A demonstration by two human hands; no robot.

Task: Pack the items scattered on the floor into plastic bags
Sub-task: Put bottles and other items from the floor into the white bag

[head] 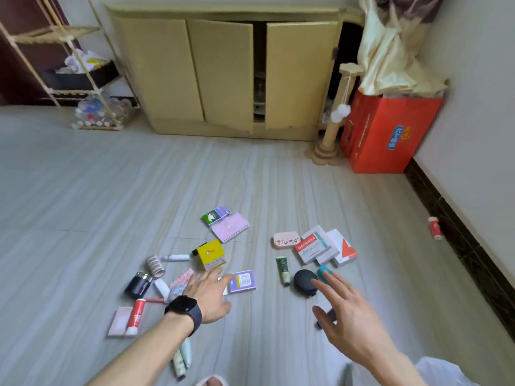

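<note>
Items (210,253) all unpacked — no bag visible.
Left hand (207,295), fingers (223,278) straight, has the purple box (243,281) at its fingertips; right hand (345,316), fingers (323,288) spread, hovers beside the black pouch (305,282) — gripping nothing.

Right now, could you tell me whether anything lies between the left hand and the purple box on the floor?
Nothing visible does. The left hand is open, its fingertips at the left edge of the purple box. The yellow box stands just beyond them, off that path. No plastic bag shows in view.
</note>
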